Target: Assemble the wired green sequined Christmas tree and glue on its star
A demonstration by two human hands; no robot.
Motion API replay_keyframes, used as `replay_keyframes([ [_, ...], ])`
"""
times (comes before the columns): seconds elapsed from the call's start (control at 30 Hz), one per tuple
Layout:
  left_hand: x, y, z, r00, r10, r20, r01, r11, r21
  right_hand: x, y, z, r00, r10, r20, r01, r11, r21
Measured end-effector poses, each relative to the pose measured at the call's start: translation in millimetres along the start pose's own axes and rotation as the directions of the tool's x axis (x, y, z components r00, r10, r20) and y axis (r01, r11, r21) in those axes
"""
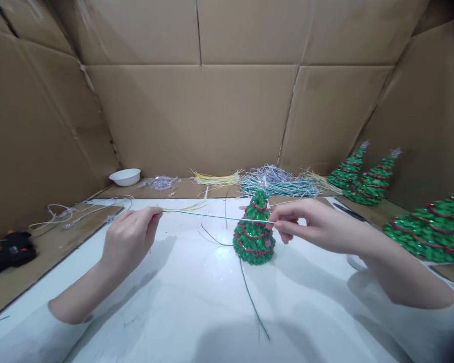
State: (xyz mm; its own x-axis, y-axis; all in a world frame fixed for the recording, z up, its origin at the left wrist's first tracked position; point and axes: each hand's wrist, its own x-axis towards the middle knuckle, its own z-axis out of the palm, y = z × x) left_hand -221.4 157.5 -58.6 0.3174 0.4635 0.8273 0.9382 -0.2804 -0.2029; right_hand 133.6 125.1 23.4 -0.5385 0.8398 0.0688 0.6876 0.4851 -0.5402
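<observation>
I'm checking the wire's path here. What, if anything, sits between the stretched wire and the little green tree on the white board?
Nothing visible: the thin wire, pinched by the left hand and right hand, already crosses in front of the small tree, on the white board.

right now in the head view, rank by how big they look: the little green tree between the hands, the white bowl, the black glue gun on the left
1. little green tree
2. black glue gun, partly cut off, so unsure
3. white bowl, farther from the camera
</observation>
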Motion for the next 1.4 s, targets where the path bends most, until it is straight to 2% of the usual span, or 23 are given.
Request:
replay_keyframes([
  [0.13, -1.9, 4.8, -1.3, 0.995, -0.088, 0.051, 0.092, 0.992, -0.081, -2.0, 1.6, -2.1, 0.997, 0.074, 0.036, -0.073, 0.997, -0.021],
  [0.27, -2.8, 9.6, -1.8, 0.982, -0.156, 0.108, 0.171, 0.975, -0.143, -5.0, 6.2, -7.8, 0.996, 0.034, 0.079, -0.028, 0.997, -0.072],
  [0.37, -5.1, 11.9, 0.2, 0.976, -0.154, 0.151, 0.18, 0.967, -0.181, -7.1, 8.4, -10.5, 0.997, 0.009, 0.077, -0.001, 0.995, -0.103],
  [0.43, -7.2, 13.2, 2.6, 0.976, -0.146, 0.164, 0.179, 0.962, -0.207, -7.2, 9.2, -10.6, 0.999, 0.022, 0.034, -0.019, 0.996, -0.091],
  [0.53, -10.0, 14.9, 5.8, 0.986, -0.105, 0.126, 0.131, 0.966, -0.222, -4.9, 10.4, -10.1, 0.998, 0.054, -0.017, -0.055, 0.997, -0.059],
  [0.67, -12.4, 15.1, 8.0, 0.995, -0.045, 0.093, 0.06, 0.984, -0.166, -1.2, 12.9, -11.5, 0.994, 0.099, -0.036, -0.097, 0.995, 0.035],
  [0.83, -15.1, 13.7, 7.4, 0.97, -0.123, 0.209, 0.156, 0.976, -0.15, -2.4, 13.4, -15.6, 0.988, 0.126, -0.087, -0.125, 0.992, 0.016],
  [0.9, -14.6, 15.7, 5.2, 0.932, -0.176, 0.318, 0.247, 0.948, -0.199, -3.9, 11.7, -16.8, 0.987, 0.117, -0.111, -0.115, 0.993, 0.027],
  [0.93, -13.7, 17.7, 3.5, 0.899, -0.2, 0.39, 0.307, 0.923, -0.232, -4.4, 10.5, -17.1, 0.988, 0.109, -0.108, -0.105, 0.993, 0.044],
  [1.03, -9.4, 25.9, -2.9, 0.758, -0.206, 0.619, 0.494, 0.801, -0.337, -5.0, 5.4, -15.4, 0.996, 0.066, -0.067, -0.058, 0.993, 0.103],
  [1.1, -6.2, 31.4, -7.1, 0.675, -0.144, 0.723, 0.591, 0.693, -0.413, -4.1, 1.4, -11.6, 0.998, 0.024, -0.061, -0.017, 0.993, 0.12],
  [1.27, -0.8, 40.6, -17.9, 0.575, 0.065, 0.816, 0.722, 0.429, -0.543, 1.2, -6.8, 4.3, 0.993, -0.027, -0.111, 0.039, 0.993, 0.112],
  [1.4, 3.6, 52.9, -29.6, 0.492, 0.18, 0.852, 0.786, 0.329, -0.524, 8.0, -7.5, 17.5, 0.996, -0.02, -0.087, 0.041, 0.968, 0.247],
])
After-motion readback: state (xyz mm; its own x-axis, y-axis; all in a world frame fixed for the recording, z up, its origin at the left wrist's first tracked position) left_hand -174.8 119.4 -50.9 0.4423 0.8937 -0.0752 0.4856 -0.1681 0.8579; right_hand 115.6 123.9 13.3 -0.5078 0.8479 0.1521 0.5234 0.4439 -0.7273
